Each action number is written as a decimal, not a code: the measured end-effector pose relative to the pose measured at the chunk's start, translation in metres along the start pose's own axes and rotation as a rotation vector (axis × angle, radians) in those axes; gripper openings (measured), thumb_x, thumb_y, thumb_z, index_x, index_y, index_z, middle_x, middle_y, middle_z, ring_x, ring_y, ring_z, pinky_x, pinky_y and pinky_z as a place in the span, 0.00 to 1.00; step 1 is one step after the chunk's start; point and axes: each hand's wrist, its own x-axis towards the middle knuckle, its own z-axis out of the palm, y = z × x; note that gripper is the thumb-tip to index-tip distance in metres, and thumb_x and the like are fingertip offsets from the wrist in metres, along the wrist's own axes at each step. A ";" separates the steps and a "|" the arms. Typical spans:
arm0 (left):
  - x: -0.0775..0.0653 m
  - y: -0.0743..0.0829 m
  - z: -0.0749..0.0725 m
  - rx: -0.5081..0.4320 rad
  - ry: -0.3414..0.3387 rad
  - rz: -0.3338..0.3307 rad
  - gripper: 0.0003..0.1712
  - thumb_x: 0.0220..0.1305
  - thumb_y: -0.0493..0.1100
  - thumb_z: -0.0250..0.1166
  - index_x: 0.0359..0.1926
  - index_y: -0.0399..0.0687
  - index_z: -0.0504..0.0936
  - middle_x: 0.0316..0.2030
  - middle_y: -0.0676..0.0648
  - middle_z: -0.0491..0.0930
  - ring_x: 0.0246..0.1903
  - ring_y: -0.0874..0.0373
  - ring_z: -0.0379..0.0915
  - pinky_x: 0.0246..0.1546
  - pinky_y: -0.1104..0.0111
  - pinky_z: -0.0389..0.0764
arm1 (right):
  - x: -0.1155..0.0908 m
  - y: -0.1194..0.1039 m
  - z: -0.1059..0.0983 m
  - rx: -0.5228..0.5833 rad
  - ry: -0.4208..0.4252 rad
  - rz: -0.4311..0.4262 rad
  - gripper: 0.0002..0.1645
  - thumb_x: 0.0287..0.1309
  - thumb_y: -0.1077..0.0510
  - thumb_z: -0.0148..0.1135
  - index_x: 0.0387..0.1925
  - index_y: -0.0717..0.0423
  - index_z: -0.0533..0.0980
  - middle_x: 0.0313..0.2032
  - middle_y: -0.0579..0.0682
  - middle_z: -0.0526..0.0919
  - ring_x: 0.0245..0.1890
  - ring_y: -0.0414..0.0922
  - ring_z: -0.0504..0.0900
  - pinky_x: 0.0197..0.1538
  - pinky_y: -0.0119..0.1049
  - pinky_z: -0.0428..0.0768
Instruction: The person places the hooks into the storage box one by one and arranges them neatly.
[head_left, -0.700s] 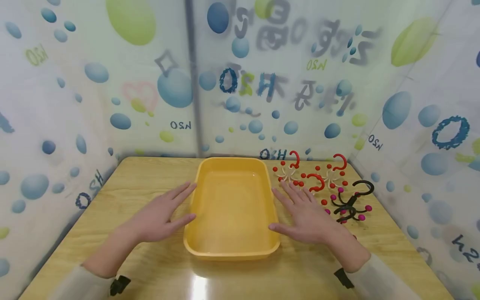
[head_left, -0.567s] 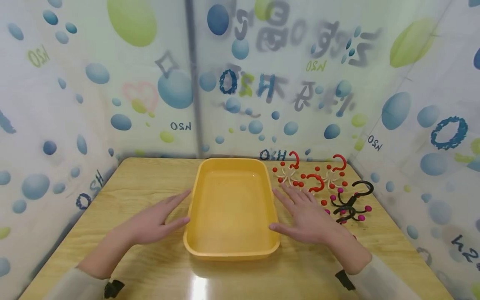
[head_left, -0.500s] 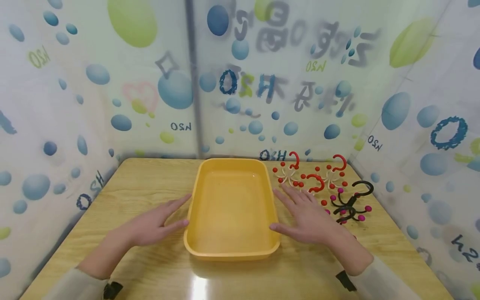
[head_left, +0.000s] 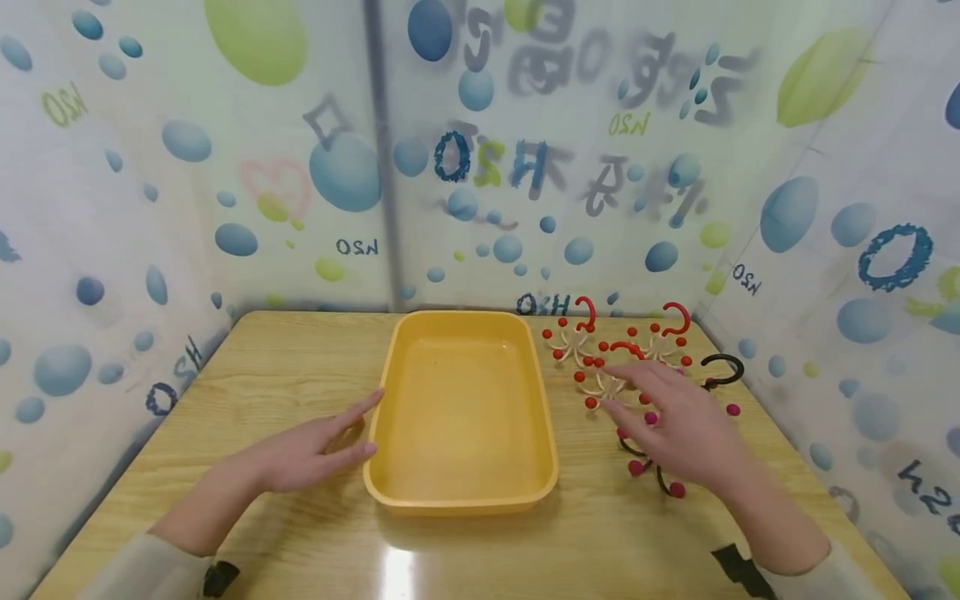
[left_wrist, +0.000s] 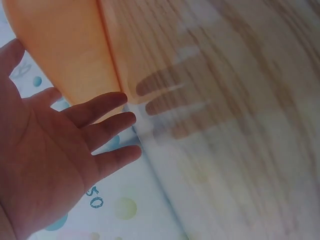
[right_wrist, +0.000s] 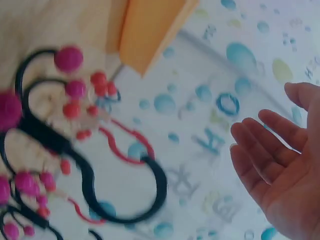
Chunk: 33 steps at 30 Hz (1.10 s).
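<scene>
A yellow plastic tray (head_left: 461, 492) sits mid-table. My left hand (head_left: 303, 450) is at its left side, fingers extended and fingertips at or very near the rim; the left wrist view shows the open palm. My right hand (head_left: 686, 421) hangs over the claw massagers at the right, fingers loosely bent and holding nothing. These have hooked handles and several curved prongs tipped with balls. A white-pronged massager with red balls (head_left: 573, 346) lies near the tray's back right. Black massagers with pink balls (right_wrist: 42, 132) lie under and around my right hand, partly hidden by it in the head view.
The wooden table (head_left: 300, 358) meets patterned fabric walls (head_left: 315, 167) at the back and both sides. Bare tabletop shows left of the tray. Another white massager with a red hook (head_left: 678, 317) lies at the back right, close to the wall.
My right hand has left the tray's right side and moved right, over the massagers. My left hand has drawn slightly left from the tray's rim. The tray stays in place.
</scene>
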 end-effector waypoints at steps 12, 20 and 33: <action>-0.001 0.002 -0.002 -0.033 -0.049 -0.064 0.45 0.85 0.69 0.51 0.91 0.73 0.41 0.76 0.29 0.73 0.73 0.27 0.71 0.74 0.30 0.66 | -0.020 0.107 -0.033 0.126 -0.139 0.136 0.23 0.83 0.48 0.61 0.69 0.52 0.82 0.58 0.57 0.88 0.44 0.44 0.87 0.39 0.34 0.83; -0.001 0.002 0.000 -0.050 -0.049 -0.058 0.45 0.85 0.69 0.51 0.91 0.72 0.41 0.76 0.27 0.72 0.75 0.26 0.69 0.75 0.29 0.64 | -0.037 0.140 -0.021 0.374 -0.302 0.224 0.24 0.84 0.52 0.60 0.71 0.58 0.79 0.54 0.56 0.90 0.40 0.33 0.86 0.39 0.34 0.85; -0.001 0.001 0.000 -0.073 -0.054 -0.033 0.46 0.85 0.68 0.51 0.91 0.71 0.39 0.81 0.30 0.64 0.80 0.32 0.64 0.78 0.32 0.62 | -0.041 0.147 -0.003 0.567 -0.298 0.265 0.18 0.82 0.61 0.60 0.60 0.72 0.82 0.44 0.50 0.93 0.42 0.35 0.91 0.46 0.33 0.91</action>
